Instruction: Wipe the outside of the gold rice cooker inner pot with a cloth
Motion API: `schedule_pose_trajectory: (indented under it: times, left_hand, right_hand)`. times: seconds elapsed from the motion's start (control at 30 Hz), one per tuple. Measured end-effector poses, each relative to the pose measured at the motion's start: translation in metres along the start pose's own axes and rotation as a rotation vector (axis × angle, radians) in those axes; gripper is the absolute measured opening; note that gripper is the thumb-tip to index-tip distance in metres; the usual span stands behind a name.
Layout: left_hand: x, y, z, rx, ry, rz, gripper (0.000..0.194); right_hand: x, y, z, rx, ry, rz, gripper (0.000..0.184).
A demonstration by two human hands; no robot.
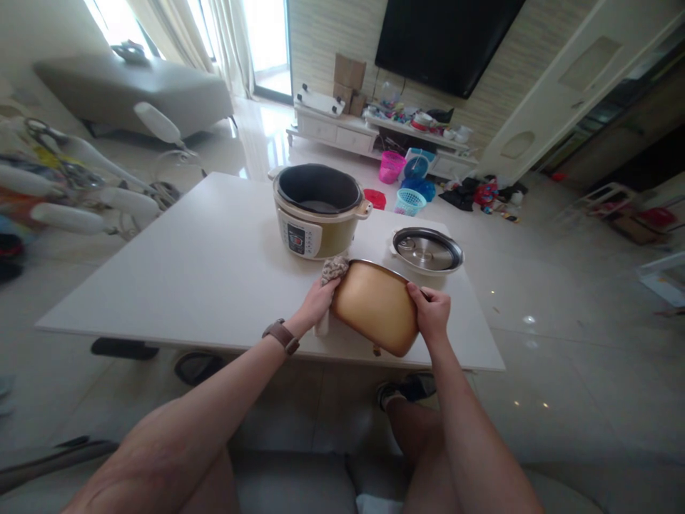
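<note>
Golden pot (374, 303) in both hands, tilted above the near edge of the white table (230, 264); whether its base touched the tabletop, I could not tell. The left hand (318, 300) pinched a patterned cloth (335, 268) against one side of the rim, while the right hand (433, 310) gripped the opposite side with its thumb over the wall. Wiping the pot looked like the step in hand (the cloth sat right at the rim, though the inside faced away from view). The next move, I judged, called for a firm right-hand hold while the left worked the cloth along the wall, with care near the edge, where a slip might have sent the pot floorward.

Just beyond stood the cooker (321, 227), upright and uncovered, its dark interior showing. It limited the room for swinging the pot forward. A round lid (427, 251) lay beyond the right hand, metal inner face up, close enough to be knocked. Farther off, baskets and a blue bin sat on the floor, out of the way.
</note>
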State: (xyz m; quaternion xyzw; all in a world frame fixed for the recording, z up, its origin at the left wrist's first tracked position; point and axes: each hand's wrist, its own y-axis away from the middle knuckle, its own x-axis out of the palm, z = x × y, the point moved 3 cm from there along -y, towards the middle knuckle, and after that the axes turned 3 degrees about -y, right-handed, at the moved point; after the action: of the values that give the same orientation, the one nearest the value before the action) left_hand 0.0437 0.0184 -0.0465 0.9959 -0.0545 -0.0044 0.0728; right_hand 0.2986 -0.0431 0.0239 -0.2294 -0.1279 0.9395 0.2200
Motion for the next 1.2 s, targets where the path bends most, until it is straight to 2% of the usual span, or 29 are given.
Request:
schedule_pose_trajectory:
  times: [0.1, 0.17, 0.23, 0.37, 0.43, 0.47, 0.53, 0.63, 0.7, 0.77, 0.83, 0.87, 1.0, 1.07, 1.2]
  left_hand:
    - [0.001, -0.009, 0.013, -0.176, 0.106, -0.022, 0.051]
    - [0.0, -0.008, 0.009, -0.176, 0.109, -0.048, 0.05]
    - [-0.003, -0.003, -0.005, -0.027, 0.075, -0.058, 0.047]
    - [-0.009, 0.014, -0.037, 0.433, -0.092, -0.018, 0.044]
    - [-0.01, 0.017, -0.04, 0.511, -0.147, -0.011, 0.045]
    - [-0.011, 0.015, -0.037, 0.493, -0.142, -0.014, 0.045]
    - [-0.011, 0.005, -0.024, 0.357, -0.076, -0.034, 0.043]
    - [-0.011, -0.011, 0.003, 0.016, 0.077, -0.058, 0.043]
    - [-0.01, -0.016, 0.016, -0.162, 0.156, -0.066, 0.044]
    - [-0.01, -0.016, 0.018, -0.218, 0.166, -0.074, 0.044]
    - [-0.013, -0.013, 0.01, -0.154, 0.108, -0.095, 0.043]
    - [-0.014, -0.011, 0.003, -0.08, 0.074, -0.102, 0.043]
    - [-0.018, 0.004, -0.029, 0.381, -0.087, -0.035, 0.042]
    - [-0.018, 0.009, -0.037, 0.54, -0.185, 0.004, 0.044]
    - [-0.015, 0.012, -0.036, 0.62, -0.321, -0.002, 0.047]
  right_hand:
    - [-0.002, -0.001, -0.004, -0.01, -0.017, 0.01, 0.074]
    - [-0.001, -0.001, -0.006, -0.005, -0.03, 0.006, 0.074]
    - [0.003, -0.001, -0.008, 0.003, -0.038, 0.001, 0.074]
    - [0.012, 0.0, -0.011, 0.021, -0.055, -0.005, 0.074]
    - [0.014, 0.0, -0.012, 0.026, -0.064, -0.019, 0.074]
    - [0.014, 0.001, -0.013, 0.025, -0.064, -0.026, 0.075]
    - [0.013, 0.001, -0.014, 0.02, -0.059, -0.036, 0.075]
    - [0.01, 0.001, -0.018, 0.009, -0.06, -0.035, 0.075]
    - [0.008, 0.001, -0.019, 0.001, -0.062, -0.03, 0.075]
    - [0.007, 0.0, -0.02, -0.004, -0.06, -0.026, 0.075]
    - [0.009, 0.001, -0.019, 0.0, -0.059, -0.028, 0.075]
    - [0.01, 0.001, -0.019, 0.004, -0.059, -0.03, 0.075]
    - [0.017, 0.002, -0.02, 0.022, -0.06, -0.039, 0.075]
    - [0.018, 0.001, -0.019, 0.03, -0.053, -0.037, 0.075]
    - [0.014, -0.003, -0.005, -0.018, 0.01, -0.004, 0.067]
